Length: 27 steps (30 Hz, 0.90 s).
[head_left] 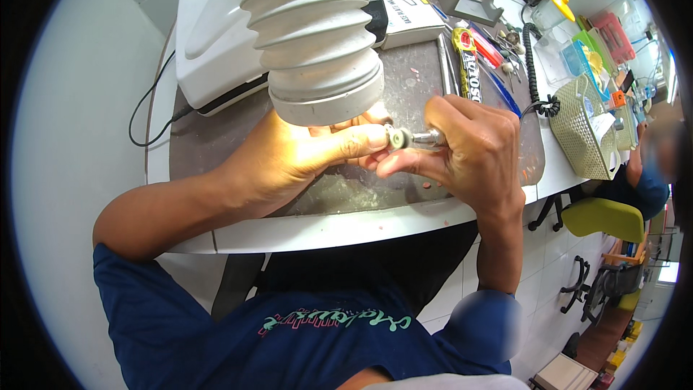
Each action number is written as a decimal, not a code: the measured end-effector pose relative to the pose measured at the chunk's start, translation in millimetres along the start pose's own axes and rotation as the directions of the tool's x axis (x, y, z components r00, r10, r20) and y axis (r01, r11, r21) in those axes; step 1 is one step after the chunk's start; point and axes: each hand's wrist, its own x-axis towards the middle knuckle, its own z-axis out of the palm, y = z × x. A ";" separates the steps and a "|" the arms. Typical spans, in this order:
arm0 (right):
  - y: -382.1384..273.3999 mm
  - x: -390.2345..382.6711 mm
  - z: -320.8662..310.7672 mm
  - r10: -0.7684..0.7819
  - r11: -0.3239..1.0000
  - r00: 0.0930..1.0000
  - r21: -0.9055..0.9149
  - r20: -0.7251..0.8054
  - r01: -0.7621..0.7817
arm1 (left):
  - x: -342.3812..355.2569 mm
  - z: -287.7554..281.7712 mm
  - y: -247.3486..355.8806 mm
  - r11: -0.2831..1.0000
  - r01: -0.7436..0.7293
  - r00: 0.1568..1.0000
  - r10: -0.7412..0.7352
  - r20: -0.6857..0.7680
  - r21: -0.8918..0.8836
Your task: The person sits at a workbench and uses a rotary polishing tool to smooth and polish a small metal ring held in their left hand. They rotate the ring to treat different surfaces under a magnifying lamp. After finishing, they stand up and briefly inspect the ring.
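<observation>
My right hand (480,148) is closed around a metal rotary handpiece (432,137), its shaft pointing left. At its tip sits a small round grinding wheel (398,139), greenish grey with a pale centre. My left hand (299,155) is closed in a pinch, its thumb right beside the wheel. A tiny piece seems to be between those fingers, mostly hidden by the thumb and the wheel. Just above the left hand hangs the mouth of a white ribbed suction hose (317,36). Both hands are over a grey worn mat (346,191).
Behind the hose stands a white machine (216,36) with a cable. A box (411,7), a metal stand (469,6), a yellow-black tube (468,58) and several tools lie farther back. At right are a coiled cord (533,65), a woven basket (585,130) and another person (650,180).
</observation>
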 end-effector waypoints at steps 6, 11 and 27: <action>1.3 0.1 0.0 0.013 1.000 1.000 -0.016 0.008 -0.013 | 0.9 -1.1 -0.7 1.000 -0.002 1.000 0.002 0.011 0.022; 1.0 -2.5 -0.1 -0.004 1.000 1.000 -0.016 0.010 0.004 | 0.8 -0.6 0.9 0.999 0.031 0.999 -0.030 -0.010 0.026; -0.1 -1.8 0.8 -0.028 0.999 1.000 -0.019 0.014 0.028 | 2.4 0.1 -7.1 0.997 -0.063 0.998 0.063 0.008 -0.037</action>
